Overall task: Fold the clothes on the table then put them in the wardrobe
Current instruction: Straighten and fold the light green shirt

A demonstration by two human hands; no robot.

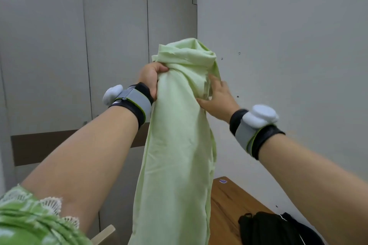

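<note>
Folding has barely begun: the left hand grips the green cloth bunched high above the table; the right hand pinches its edge. Next, spread it flat.

A pale green cloth hangs long and creased — bunched above the grip. Below it, folds drape toward the wooden table.
</note>
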